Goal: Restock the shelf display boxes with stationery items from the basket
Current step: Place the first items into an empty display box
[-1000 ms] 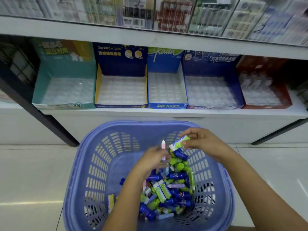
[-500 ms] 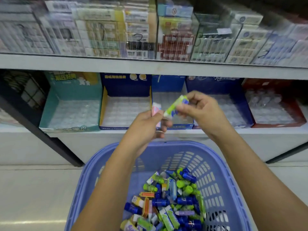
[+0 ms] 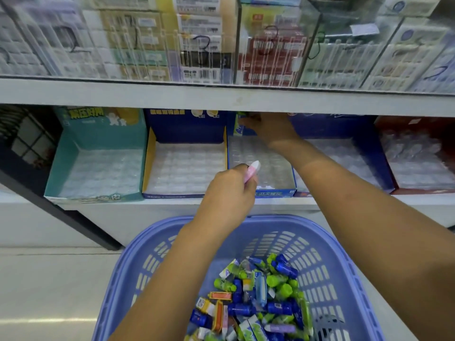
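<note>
Above the basket (image 3: 157, 232), left hand (image 3: 227, 193) grips pink tube (image 3: 253, 169) (tilted).

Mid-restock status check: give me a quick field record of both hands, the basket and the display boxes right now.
left hand: grips a pink stick, raised in front of the boxes
right hand: extended to the back of the middle blue box, under the upper shelf; grip too blurred to tell
basket: lilac, below the shelf, holds a pile of green, blue and orange items
teal box: clear cell tray, no stock seen
navy box: clear cell tray, no stock seen
</note>
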A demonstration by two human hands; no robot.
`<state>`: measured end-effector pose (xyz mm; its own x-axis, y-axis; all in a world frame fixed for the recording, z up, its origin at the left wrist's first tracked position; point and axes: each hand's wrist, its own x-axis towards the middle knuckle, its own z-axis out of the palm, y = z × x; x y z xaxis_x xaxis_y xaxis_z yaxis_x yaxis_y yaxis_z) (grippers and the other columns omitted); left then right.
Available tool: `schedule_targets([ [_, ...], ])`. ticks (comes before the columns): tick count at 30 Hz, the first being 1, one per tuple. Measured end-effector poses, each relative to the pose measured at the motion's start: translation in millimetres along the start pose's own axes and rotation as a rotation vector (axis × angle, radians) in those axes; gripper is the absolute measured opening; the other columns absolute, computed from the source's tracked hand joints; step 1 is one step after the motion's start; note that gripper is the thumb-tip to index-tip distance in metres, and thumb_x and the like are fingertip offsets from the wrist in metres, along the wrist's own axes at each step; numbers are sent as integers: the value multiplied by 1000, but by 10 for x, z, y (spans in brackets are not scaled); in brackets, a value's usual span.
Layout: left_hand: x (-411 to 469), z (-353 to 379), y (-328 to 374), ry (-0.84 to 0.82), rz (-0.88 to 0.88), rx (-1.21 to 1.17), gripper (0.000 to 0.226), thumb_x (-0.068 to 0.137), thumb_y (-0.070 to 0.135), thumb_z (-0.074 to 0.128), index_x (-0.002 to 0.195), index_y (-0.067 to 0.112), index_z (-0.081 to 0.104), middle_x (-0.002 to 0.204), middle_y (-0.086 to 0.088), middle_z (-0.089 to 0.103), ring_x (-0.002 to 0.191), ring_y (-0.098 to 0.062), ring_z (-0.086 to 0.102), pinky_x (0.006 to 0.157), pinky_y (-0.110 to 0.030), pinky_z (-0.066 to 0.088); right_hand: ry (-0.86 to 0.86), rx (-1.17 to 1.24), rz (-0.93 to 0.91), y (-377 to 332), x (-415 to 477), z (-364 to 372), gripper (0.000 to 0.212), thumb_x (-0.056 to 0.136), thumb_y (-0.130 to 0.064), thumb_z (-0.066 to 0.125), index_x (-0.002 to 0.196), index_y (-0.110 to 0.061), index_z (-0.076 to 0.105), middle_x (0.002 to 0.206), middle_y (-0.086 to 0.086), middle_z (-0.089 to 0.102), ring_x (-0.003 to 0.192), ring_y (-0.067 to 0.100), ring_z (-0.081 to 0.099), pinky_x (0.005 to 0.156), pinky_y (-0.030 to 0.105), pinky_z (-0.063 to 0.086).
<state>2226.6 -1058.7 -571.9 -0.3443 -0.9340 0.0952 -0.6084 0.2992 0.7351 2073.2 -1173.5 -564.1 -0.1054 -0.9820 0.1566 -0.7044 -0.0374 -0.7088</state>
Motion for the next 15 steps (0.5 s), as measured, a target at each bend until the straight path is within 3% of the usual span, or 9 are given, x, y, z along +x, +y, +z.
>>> schedule_targets([
  [5, -5, -6, 56, -20, -23, 31, 39, 99, 34, 41, 63, 21, 33, 58, 0, 39, 55, -21, 39, 53, -31, 29, -12, 45, -44, -3, 55, -4, 18, 90, -26, 62, 98, -10, 63, 93, 2, 60, 91, 11, 54, 76, 13, 36],
  [15, 0, -18, 79, -12, -33, 25, 42, 100, 35, 38, 61, 23, 27, 58, 4, 36, 53, -12, 35, 49, -28, 26, -66, -35, -70, 17, 88, -3, 24, 87, -22, 65, 105, -6, 63, 106, 11, 66, 98, 19, 59, 85, 26, 43],
])
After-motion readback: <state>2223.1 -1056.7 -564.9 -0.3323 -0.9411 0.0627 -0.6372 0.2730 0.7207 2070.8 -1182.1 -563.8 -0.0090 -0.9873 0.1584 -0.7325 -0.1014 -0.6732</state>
